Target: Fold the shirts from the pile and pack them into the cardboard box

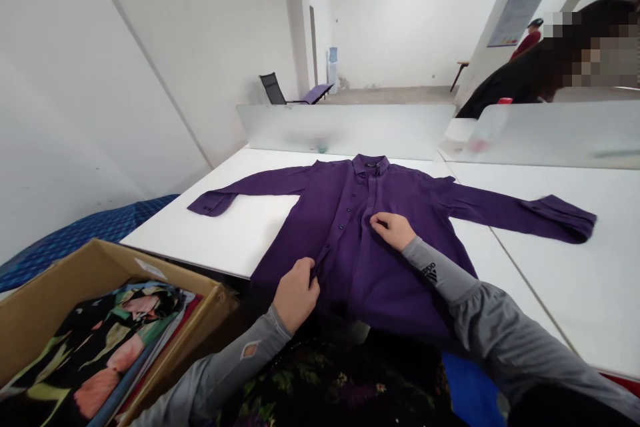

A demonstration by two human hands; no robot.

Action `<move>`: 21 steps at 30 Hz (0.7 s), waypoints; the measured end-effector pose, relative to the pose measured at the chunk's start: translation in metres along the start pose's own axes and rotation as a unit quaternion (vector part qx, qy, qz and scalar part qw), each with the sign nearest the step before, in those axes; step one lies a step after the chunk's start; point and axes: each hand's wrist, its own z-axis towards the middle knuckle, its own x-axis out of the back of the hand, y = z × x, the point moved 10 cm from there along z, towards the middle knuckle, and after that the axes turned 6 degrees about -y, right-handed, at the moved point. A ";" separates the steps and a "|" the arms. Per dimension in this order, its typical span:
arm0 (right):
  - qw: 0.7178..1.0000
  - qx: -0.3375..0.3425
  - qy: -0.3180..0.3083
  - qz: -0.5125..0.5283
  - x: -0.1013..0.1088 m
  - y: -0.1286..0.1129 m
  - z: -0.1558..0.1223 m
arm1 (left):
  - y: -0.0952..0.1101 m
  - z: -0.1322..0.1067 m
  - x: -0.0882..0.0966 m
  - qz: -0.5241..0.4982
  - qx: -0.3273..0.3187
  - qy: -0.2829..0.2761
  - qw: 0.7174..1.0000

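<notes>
Purple shirt (pixel 415 203) lies flat, sleeves out, unfolded at the table's (pixel 240 233) near edge; left hand (pixel 296 293) pinches its placket low, right hand (pixel 395 230) pinches it higher.

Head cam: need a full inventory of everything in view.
shirt: 1, purple, spread front-up on the table, sleeves out
table: 1 surface with a seam, white, centre
cardboard box: 1, brown, lower left
folded clothes: several, floral on black, inside the box
blue cloth: 1, patterned, left of the table
divider panels: 2, frosted, behind the table
chair: 1, black, far back
poster: 1, blue and white, on the pillar
person: 1, dark top, behind the right divider
left hand: grey sleeve, grips the shirt front near the hem
right hand: grey sleeve, pinches the shirt front mid-chest
</notes>
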 end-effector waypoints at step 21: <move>0.855 -0.182 0.119 0.471 -0.030 0.052 0.133 | 0.057 0.010 -0.023 -0.190 -0.181 -0.097 0.960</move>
